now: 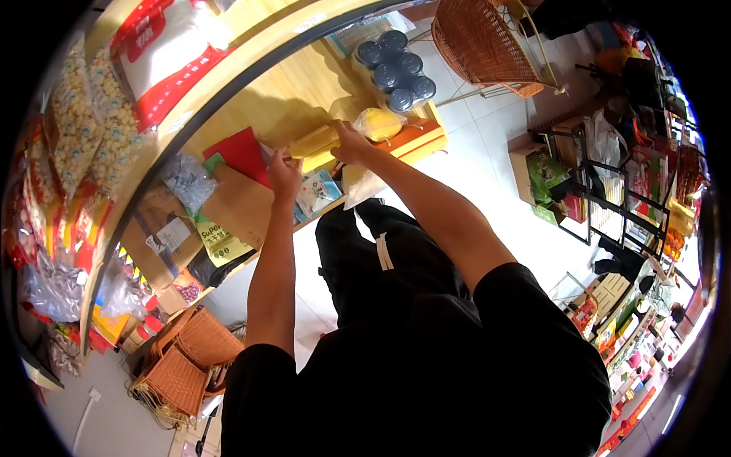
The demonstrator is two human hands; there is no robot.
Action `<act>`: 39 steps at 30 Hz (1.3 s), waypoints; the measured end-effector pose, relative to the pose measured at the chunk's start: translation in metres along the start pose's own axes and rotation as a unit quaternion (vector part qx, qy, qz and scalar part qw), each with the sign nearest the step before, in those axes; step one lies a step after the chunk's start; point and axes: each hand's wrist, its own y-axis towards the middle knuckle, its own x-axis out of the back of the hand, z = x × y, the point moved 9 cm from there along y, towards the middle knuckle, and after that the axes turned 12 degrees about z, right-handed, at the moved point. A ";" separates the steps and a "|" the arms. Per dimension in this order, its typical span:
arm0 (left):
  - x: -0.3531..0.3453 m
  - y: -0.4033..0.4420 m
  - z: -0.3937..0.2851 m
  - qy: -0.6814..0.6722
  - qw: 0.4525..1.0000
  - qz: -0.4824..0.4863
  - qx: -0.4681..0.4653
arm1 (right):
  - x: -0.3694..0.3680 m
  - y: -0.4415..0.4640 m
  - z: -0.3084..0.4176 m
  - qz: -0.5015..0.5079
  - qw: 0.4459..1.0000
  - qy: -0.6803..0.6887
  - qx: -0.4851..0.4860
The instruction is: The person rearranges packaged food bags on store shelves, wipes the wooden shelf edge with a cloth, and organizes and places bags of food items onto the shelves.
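Observation:
On the wooden shelf in front of me, a flat yellow piece [314,142] spans the gap between my hands; its exact kind is unclear. My left hand [284,170] has its fingers closed at the left end of this piece. At the other end, my right hand [351,145] grips it with bent fingers. A red folder-like sheet [237,151] lies left of my left hand. Below the yellow piece is a blue and white packet [317,192]. Just right of my right hand sits a yellow bundle in clear plastic [379,123], with a pale bag [361,185] hanging below.
Dark-topped cans [392,70] stand at the shelf's right end. Cardboard boxes [161,234] and a green-yellow snack bag [217,242] crowd the left. Wicker chairs [186,362] stand lower left, another wicker seat [487,42] upper right. A black rack [620,186] is to the right.

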 end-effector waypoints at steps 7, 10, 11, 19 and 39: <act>-0.008 0.004 0.032 0.000 1.000 -0.020 0.018 | -0.007 -0.002 0.000 -0.012 0.999 -0.034 -0.004; -0.004 0.003 0.020 0.047 0.999 0.000 0.004 | -0.001 -0.006 0.004 -0.036 0.999 -0.030 -0.014; -0.007 0.000 0.018 0.049 0.998 0.037 0.009 | 0.000 -0.009 0.005 -0.037 0.998 -0.049 -0.034; -0.010 -0.004 0.046 -0.069 0.996 0.027 0.044 | 0.002 -0.015 0.003 -0.029 0.993 -0.084 -0.079; -0.018 0.003 0.048 0.031 0.999 0.031 0.000 | 0.001 -0.008 -0.004 -0.034 0.996 -0.050 -0.058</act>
